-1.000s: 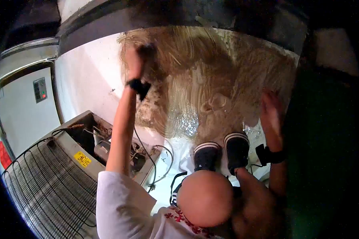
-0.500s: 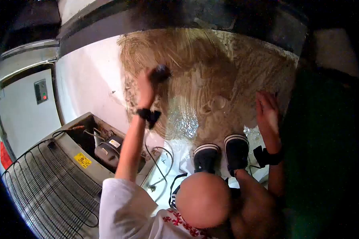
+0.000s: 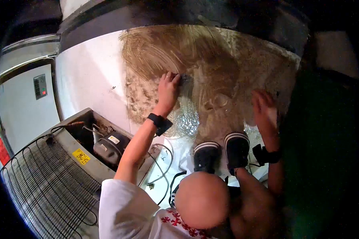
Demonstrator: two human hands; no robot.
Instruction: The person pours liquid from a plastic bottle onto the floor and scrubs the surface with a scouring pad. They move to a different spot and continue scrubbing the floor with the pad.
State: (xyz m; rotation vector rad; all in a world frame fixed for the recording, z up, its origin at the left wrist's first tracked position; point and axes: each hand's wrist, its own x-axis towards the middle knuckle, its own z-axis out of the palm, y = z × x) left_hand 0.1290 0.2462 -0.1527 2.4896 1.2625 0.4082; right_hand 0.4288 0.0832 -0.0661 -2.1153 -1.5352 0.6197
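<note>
My left hand is closed on a small dark scrubber, pressed against a brown, wet, dirt-smeared surface. Curved streaks run through the muddy film around it. A patch of bubbly, shiny water lies just below that hand. Over on the right, my right hand is near the right part of the smeared area, empty, with its fingers stretched out. Both wrists wear black bands.
My dark shoes stand at the near edge of the smeared area. At the left lies a fridge back with a wire condenser, a compressor and a loose cable. A white door panel stands farther left.
My left hand has moved right and slightly down with the dark scrubber across the smeared surface. The right hand stays in almost the same place.
</note>
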